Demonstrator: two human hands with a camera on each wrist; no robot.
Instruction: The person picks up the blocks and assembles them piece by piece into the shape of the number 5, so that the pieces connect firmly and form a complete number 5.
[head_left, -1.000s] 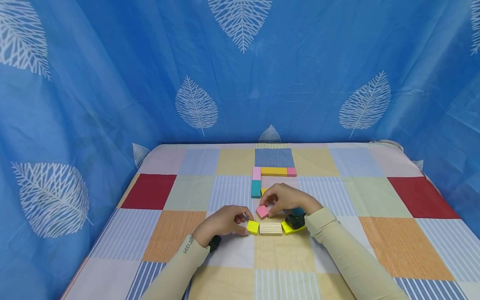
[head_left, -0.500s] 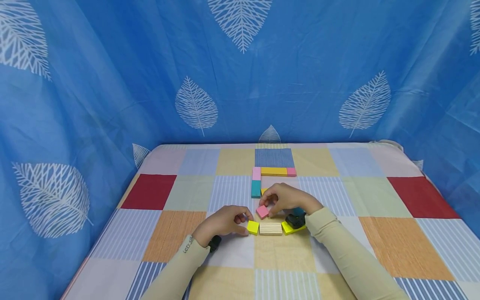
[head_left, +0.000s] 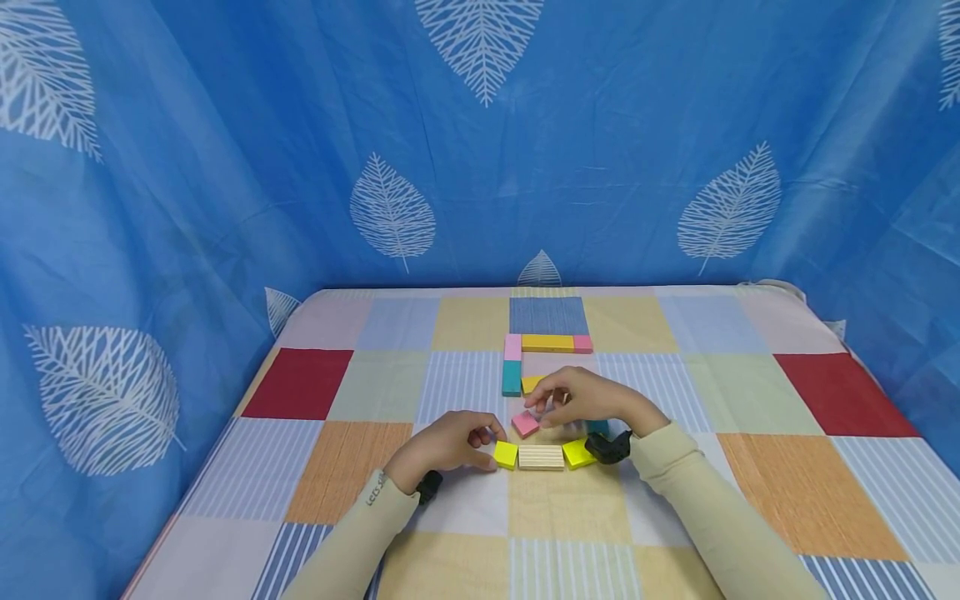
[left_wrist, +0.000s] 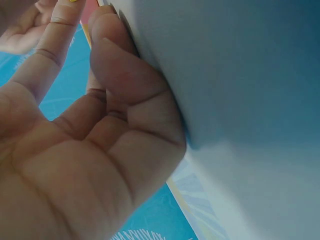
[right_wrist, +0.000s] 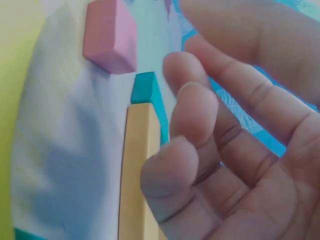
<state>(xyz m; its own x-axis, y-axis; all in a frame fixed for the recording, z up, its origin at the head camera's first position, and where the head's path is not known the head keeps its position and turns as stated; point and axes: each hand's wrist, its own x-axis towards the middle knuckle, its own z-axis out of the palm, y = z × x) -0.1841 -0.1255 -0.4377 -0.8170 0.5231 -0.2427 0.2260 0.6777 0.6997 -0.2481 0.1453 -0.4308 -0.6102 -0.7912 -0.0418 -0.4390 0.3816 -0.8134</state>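
A small yellow block (head_left: 506,455) lies on the patchwork cloth (head_left: 562,508), between the thumb and index finger of my left hand (head_left: 450,440). In the left wrist view a sliver of yellow shows at a fingertip, and the other fingers curl under. A pink block (head_left: 526,423) sits turned cornerwise behind the yellow one. My right hand (head_left: 581,394) is just to the right of the pink block, fingers loosely bent around nothing. The right wrist view shows a gap between its fingertips and the pink block (right_wrist: 102,37).
A striped pale wood block (head_left: 542,457) and another yellow block (head_left: 577,454) continue the front row. Further back, a teal block (head_left: 512,379), a light pink block (head_left: 513,347), a long orange-yellow block (head_left: 548,342) and a pink end block (head_left: 582,343) form a corner. Another orange-yellow block (head_left: 531,384) is partly hidden.
My right hand has released the pink block and shifted slightly to the right, uncovering more of the right-hand yellow block. My left hand has stayed in place.
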